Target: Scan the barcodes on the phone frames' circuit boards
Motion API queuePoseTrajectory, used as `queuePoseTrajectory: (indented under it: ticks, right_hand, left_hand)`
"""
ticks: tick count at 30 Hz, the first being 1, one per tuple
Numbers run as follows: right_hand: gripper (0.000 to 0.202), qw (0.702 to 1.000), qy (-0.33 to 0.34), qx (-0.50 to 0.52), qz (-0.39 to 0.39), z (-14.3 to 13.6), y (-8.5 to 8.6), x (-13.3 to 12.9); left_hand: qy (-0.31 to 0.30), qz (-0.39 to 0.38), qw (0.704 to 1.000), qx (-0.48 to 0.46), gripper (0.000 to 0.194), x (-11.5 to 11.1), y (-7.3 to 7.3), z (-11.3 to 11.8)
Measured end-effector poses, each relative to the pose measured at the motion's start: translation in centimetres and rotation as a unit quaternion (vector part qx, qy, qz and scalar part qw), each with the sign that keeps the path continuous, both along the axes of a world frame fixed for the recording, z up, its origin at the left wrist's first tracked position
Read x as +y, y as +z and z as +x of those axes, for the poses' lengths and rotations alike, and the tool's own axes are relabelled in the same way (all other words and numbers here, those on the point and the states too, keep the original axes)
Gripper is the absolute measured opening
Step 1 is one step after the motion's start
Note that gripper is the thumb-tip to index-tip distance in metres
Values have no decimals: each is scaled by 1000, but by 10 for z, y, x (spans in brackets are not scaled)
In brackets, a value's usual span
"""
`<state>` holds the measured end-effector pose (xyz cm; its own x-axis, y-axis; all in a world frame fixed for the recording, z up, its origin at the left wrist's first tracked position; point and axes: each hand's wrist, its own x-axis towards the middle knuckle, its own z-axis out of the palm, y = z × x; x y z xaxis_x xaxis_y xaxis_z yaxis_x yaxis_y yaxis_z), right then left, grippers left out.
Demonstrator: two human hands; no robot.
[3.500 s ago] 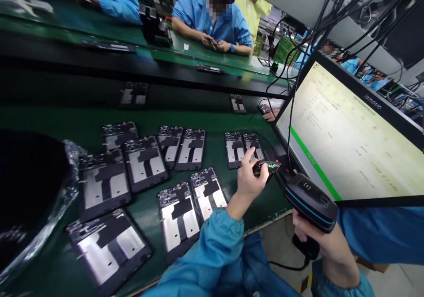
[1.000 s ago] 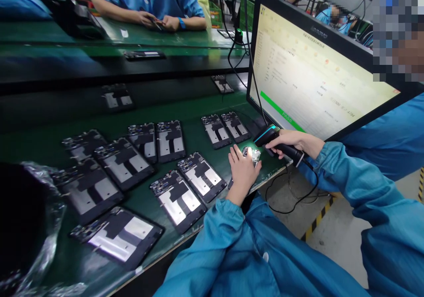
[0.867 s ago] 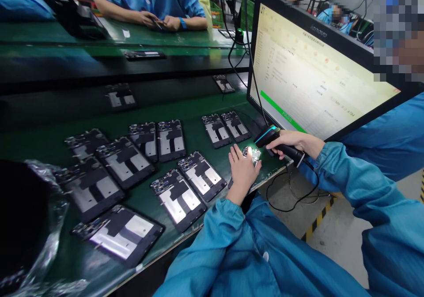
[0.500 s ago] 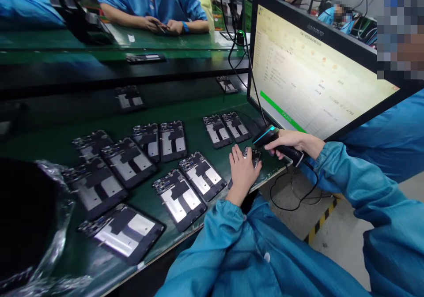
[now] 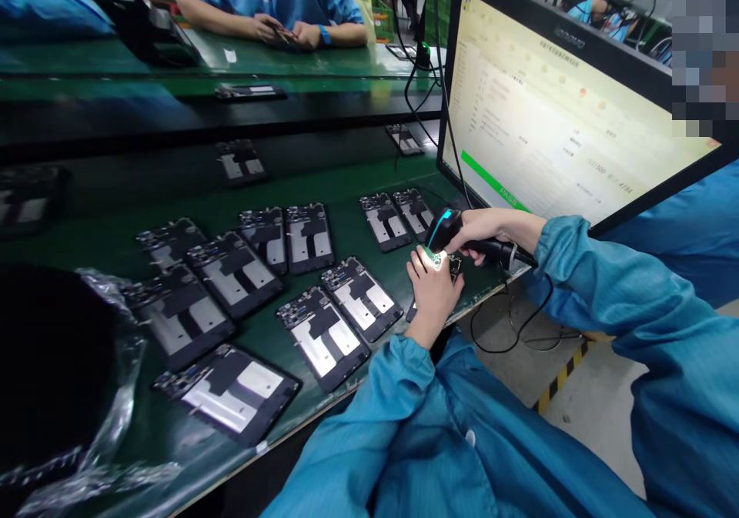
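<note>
My left hand (image 5: 434,295) lies over an opened phone (image 5: 456,267) near the table's front edge, fingers spread and thumb toward its right side. Most of that phone is hidden beneath the palm; part of its circuit board shows. A black barcode scanner (image 5: 444,228) with a lit cyan stripe is in my right hand (image 5: 501,224), fingers wrapped round the handle. Its head is tilted down just above my left fingers, and a bright light spot falls there. Left of my left hand lie two more opened phones (image 5: 361,302) with bare boards and silvery plates.
A monitor (image 5: 566,118) showing a green PASS bar stands behind the scanner. Several opened phones (image 5: 234,275) lie across the green table (image 5: 340,229). Clear plastic wrap (image 5: 124,372) surrounds a dark object at left. Cables (image 5: 508,341) hang by the edge. A co-worker's hands (image 5: 289,33) are opposite.
My right hand has brought the scanner left and turned its head down toward the phone, and its light now shows. My left hand stays on the phone. The view has shifted slightly.
</note>
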<state>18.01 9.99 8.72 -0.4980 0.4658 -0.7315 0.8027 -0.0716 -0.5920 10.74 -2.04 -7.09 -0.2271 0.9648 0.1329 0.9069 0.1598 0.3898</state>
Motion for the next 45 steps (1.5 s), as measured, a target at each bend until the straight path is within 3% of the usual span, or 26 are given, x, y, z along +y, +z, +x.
queuePoseTrajectory:
  ticks: [12,23,45]
  right_hand:
    - [27,1000,14,3,-28,4,8,8]
    - [24,1000,13,4,-19,7,17,8]
    - [17,990,76,-117,35,-45,25,-1]
  left_hand:
    - [15,6,999,42,63,0,-3,2]
    - [13,11,1000,12,65,1,-5,2]
    - [47,-8,999,-2,65,2,-1,10]
